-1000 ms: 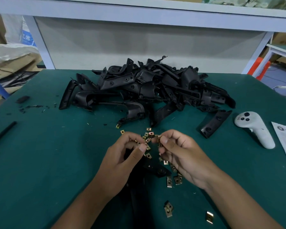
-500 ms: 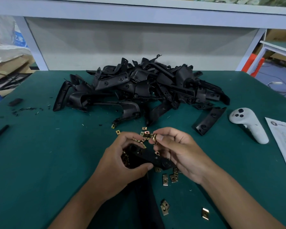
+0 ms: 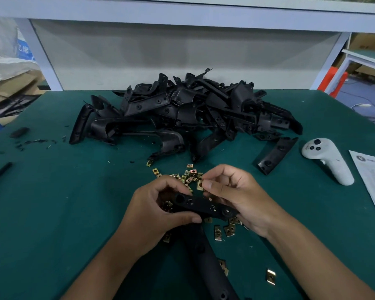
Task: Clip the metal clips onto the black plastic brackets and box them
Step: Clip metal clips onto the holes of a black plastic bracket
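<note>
The left hand (image 3: 152,215) grips a black bracket (image 3: 204,207) by its left end; the right hand (image 3: 236,200) supports its other end and pinches a clip (image 3: 200,185) just above it. Loose clips (image 3: 187,175) lie beyond, then the bracket pile (image 3: 182,111).

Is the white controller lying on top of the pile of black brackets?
No, the white controller lies on the green table, to the right of the bracket pile and apart from it.
</note>
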{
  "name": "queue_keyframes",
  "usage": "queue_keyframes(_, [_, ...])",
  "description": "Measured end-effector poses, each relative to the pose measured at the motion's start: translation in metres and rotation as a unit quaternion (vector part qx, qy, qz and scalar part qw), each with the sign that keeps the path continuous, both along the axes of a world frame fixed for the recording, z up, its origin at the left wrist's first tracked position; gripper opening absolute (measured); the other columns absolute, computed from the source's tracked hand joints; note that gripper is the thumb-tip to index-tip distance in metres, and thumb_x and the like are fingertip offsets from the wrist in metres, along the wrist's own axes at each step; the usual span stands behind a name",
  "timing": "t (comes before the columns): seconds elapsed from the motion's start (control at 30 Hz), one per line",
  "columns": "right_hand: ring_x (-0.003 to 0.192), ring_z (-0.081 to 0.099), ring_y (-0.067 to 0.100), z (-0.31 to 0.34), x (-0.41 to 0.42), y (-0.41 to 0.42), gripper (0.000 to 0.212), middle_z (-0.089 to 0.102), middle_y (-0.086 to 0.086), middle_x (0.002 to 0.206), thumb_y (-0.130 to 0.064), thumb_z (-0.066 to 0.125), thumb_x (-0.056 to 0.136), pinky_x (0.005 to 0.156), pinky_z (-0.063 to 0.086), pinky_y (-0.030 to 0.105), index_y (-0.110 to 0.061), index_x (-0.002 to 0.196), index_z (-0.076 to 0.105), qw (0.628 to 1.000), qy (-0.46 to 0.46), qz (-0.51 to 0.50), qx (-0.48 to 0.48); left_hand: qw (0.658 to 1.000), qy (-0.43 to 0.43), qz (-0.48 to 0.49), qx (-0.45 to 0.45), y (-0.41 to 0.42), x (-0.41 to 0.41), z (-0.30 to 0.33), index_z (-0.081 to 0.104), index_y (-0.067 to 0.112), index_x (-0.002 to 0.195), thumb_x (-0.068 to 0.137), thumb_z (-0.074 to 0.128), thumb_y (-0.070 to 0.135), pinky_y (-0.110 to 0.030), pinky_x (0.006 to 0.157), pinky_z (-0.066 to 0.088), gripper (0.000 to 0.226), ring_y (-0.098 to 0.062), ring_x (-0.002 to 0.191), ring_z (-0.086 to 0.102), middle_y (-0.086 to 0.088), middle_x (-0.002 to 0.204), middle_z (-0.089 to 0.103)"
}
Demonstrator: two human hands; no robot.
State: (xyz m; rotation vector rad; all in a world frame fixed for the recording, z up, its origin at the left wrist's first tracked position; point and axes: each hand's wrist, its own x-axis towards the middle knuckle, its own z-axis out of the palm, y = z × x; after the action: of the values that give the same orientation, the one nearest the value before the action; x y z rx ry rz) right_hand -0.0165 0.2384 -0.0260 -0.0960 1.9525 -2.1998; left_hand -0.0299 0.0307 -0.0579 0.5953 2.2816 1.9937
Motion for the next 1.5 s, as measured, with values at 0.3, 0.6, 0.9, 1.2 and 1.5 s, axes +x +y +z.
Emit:
queue_keyframes(0.3, [0.078, 0.069, 0.004, 0.002, -0.001, 0.006, 0.015, 0.073, -0.011, 0.081, -0.025, 0.074, 0.082, 0.07, 0.054, 0.015, -0.026, 0.096, 0.08, 0.998, -0.027, 0.046, 0.036, 0.999, -0.02, -0.014, 0.043, 0.003, 0.003, 0.008, 0.08, 0.03, 0.098, 0.06, 0.092, 0.022, -0.015, 0.079, 0.055, 0.04, -0.01, 0.094, 0.074, 0.004, 0.098, 0.079])
queue_keyframes(0.6, [0.084, 0.074, 0.01, 0.002, 0.0, 0.004, 0.02, 0.079, 0.0, 0.089, -0.03, 0.079, 0.076, 0.072, 0.054, 0.015, -0.021, 0.094, 0.081, 0.998, -0.022, 0.02, 0.053, 0.996, -0.043, -0.023, 0.077, 0.005, 0.004, 0.01, 0.079, 0.025, 0.102, 0.057, 0.092, 0.014, -0.021, 0.08, 0.057, 0.048, -0.015, 0.091, 0.075, -0.001, 0.095, 0.078])
queue_keyframes(0.9, [0.079, 0.073, 0.008, 0.004, 0.001, 0.001, 0.016, 0.078, -0.001, 0.086, -0.031, 0.078, 0.077, 0.069, 0.055, 0.016, -0.025, 0.091, 0.081, 0.999, -0.03, 0.013, 0.043, 0.996, -0.033, 0.003, 0.078, 0.004, 0.002, 0.006, 0.074, 0.024, 0.086, 0.052, 0.095, 0.019, -0.023, 0.076, 0.059, 0.041, -0.02, 0.084, 0.073, -0.007, 0.091, 0.077])
queue_keyframes(1.2, [0.079, 0.073, 0.008, 0.003, 0.001, 0.001, 0.014, 0.078, -0.003, 0.085, -0.029, 0.077, 0.078, 0.069, 0.055, 0.016, -0.026, 0.091, 0.082, 0.999, -0.034, 0.021, 0.026, 0.996, -0.038, 0.002, 0.083, 0.005, 0.002, 0.005, 0.074, 0.026, 0.089, 0.05, 0.099, 0.043, -0.029, 0.079, 0.06, 0.049, -0.023, 0.087, 0.074, -0.007, 0.093, 0.077])
queue_keyframes(1.5, [0.082, 0.073, 0.011, -0.002, -0.001, 0.001, 0.012, 0.078, 0.001, 0.089, -0.03, 0.078, 0.077, 0.072, 0.057, 0.02, -0.026, 0.087, 0.081, 0.998, -0.038, 0.019, 0.039, 0.996, -0.032, 0.021, 0.084, 0.006, 0.002, 0.0, 0.076, 0.027, 0.089, 0.047, 0.099, 0.046, -0.03, 0.079, 0.061, 0.052, -0.023, 0.091, 0.074, -0.004, 0.099, 0.077])
